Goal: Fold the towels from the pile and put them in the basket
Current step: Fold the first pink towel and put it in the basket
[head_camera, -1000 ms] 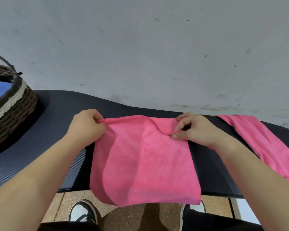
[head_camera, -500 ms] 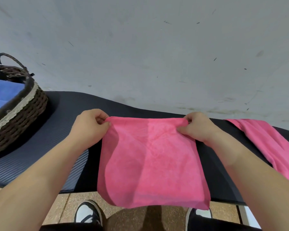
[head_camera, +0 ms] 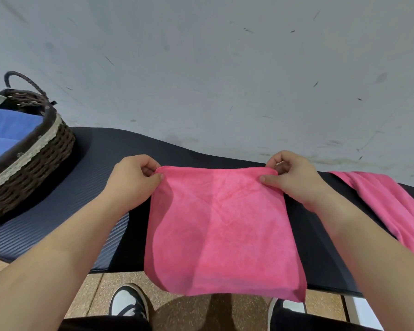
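Observation:
A pink towel (head_camera: pixel 221 230), doubled over, hangs from both my hands over the front edge of the dark mat (head_camera: pixel 89 187). My left hand (head_camera: pixel 133 181) pinches its top left corner and my right hand (head_camera: pixel 295 179) pinches its top right corner, so the top edge is stretched straight. The towel's lower part droops past the table edge toward my shoes. A dark wicker basket (head_camera: pixel 37 163) with a lace band stands at the far left, with a folded blue towel (head_camera: pixel 6 130) inside. Another pink towel (head_camera: pixel 390 206) lies on the mat at the right.
A grey scuffed wall (head_camera: pixel 213 68) rises directly behind the table. Below the table edge I see a brown speckled floor (head_camera: pixel 95 292) and my black-and-white shoes (head_camera: pixel 128 304). The basket's handle (head_camera: pixel 24 80) arches up at its back.
My right hand slid outward along the top edge to the right corner, pulling the towel flat and wide. The view turned left, bringing more of the basket into sight.

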`<state>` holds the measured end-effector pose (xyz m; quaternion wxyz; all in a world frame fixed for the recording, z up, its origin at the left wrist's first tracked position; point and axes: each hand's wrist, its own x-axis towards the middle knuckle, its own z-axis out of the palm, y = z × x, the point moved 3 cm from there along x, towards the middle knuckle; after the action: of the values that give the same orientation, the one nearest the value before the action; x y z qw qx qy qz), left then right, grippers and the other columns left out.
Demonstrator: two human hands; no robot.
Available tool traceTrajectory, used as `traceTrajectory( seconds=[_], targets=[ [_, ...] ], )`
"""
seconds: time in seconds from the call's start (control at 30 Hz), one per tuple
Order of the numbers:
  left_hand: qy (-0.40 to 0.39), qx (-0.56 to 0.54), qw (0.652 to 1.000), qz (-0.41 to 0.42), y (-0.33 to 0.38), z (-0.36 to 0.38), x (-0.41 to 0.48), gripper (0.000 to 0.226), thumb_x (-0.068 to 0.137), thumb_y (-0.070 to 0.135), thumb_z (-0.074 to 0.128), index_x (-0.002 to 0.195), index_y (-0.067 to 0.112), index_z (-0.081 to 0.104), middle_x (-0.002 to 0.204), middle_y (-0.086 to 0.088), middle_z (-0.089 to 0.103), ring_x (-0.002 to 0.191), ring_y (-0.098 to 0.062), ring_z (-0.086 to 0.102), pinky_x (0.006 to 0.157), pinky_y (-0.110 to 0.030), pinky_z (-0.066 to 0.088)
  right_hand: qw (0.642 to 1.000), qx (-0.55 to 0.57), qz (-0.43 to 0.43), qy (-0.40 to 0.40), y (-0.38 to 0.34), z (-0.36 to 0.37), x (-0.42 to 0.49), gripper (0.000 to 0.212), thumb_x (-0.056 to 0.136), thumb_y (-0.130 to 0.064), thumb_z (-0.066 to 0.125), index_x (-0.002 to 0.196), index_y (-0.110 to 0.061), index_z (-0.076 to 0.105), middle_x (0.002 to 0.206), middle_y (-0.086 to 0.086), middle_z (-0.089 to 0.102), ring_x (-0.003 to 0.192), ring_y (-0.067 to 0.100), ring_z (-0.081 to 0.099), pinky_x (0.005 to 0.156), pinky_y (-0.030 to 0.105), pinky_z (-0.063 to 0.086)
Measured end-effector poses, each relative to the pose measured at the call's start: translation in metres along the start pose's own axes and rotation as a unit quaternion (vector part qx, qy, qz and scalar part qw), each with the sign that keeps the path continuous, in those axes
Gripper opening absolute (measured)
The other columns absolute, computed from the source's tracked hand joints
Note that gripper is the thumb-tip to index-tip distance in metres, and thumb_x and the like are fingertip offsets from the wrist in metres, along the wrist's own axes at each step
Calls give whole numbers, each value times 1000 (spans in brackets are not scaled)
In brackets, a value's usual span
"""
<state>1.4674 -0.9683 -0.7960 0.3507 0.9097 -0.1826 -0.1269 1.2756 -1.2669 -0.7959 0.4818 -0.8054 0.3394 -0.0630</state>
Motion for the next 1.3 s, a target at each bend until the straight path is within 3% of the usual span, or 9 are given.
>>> traceTrajectory(
  seconds=[0.23,0.37,0.5,0.7,0.8,0.93,1.07,1.13,1.3],
  targets=[
    [14,-7,1000,-15,-5,-2,2,7,88,26,77,82,26,73,77,6,72,77,-10,68,69,-28,52,997,45,52,-19,5,-4,2,15,80,-20,89,81,-9,79,73,0,76,63,7,69,57,21,53],
    [32,-15,999,-18,-8,-1,5,9,89,25,76,81,27,73,76,5,71,76,-12,66,71,-32,54,987,140,77,14,12,-13,5,7,87,-6,80,93,-4,78,86,9,78,83,22,73,73,28,57],
    [59,-32,998,-15,0,4,12,9,91,21,74,83,24,72,73,4,66,70,-11,61,63,-27,46,989,120,74,52,20,-13,12,27,83,-6,85,106,-15,74,89,2,67,81,17,67,79,29,54],
    [119,-67,990,-24,15,17,22,7,93,16,70,88,20,73,74,8,67,68,-3,60,64,-19,47,988,36,24,149,14,-6,23,16,86,-9,81,81,-19,69,81,0,69,73,15,64,64,23,49],
    [105,-64,992,-27,13,18,22,13,93,14,68,104,19,73,90,11,68,78,1,61,67,-10,40,985,-5,16,169,15,1,22,21,86,-20,82,99,-17,65,89,-4,64,76,11,60,67,23,49],
    [69,-36,997,-5,13,-1,7,20,93,17,70,112,23,70,107,11,68,89,3,63,75,-16,46,978,-133,-48,154,9,1,11,50,92,-29,75,137,-17,57,131,2,58,117,19,58,94,26,44],
    [-14,108,994,24,17,-18,-31,8,88,31,74,89,24,73,83,11,71,82,-8,68,72,-28,55,957,-238,-165,18,-24,19,-30,43,92,-36,71,130,-16,66,129,3,61,118,20,59,105,32,45],
    [-100,175,979,-20,5,-16,-53,34,85,48,74,77,15,73,69,4,72,69,-17,70,65,-32,58,945,-265,-166,-94,-33,38,-61,56,91,-49,70,138,-20,61,139,4,56,130,19,53,114,34,40],
    [-164,152,972,-73,-16,-6,-98,50,72,59,84,71,9,74,57,0,63,51,-12,52,52,-28,41,889,-375,-80,-251,-19,89,-120,86,87,-83,39,160,-53,7,173,2,-12,158,31,-16,128,52,-1]
  ],
)
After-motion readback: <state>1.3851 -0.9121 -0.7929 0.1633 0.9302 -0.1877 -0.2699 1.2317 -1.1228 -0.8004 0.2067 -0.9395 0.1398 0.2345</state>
